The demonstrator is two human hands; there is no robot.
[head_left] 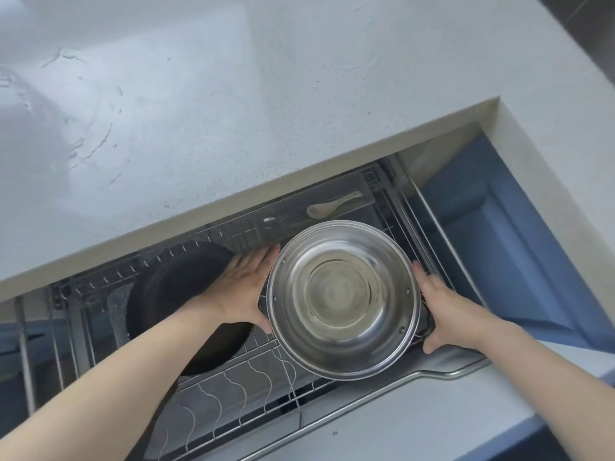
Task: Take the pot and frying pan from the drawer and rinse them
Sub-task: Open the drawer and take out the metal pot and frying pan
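Note:
A shiny steel pot (pixel 342 299) sits over the right half of the open drawer, seen from above with its inside empty. My left hand (pixel 244 289) presses against its left side and my right hand (pixel 444 311) against its right side, each around a dark side handle. The black frying pan (pixel 176 294) lies in the drawer's wire rack (pixel 233 390) to the left of the pot, partly hidden under my left forearm.
A pale stone countertop (pixel 233 111) overhangs the drawer's back. A clear cutlery tray with a white spoon (pixel 332 206) lies behind the pot. The drawer's grey front panel (pixel 399 414) is nearest me. A blue cabinet door (pixel 519 261) stands to the right.

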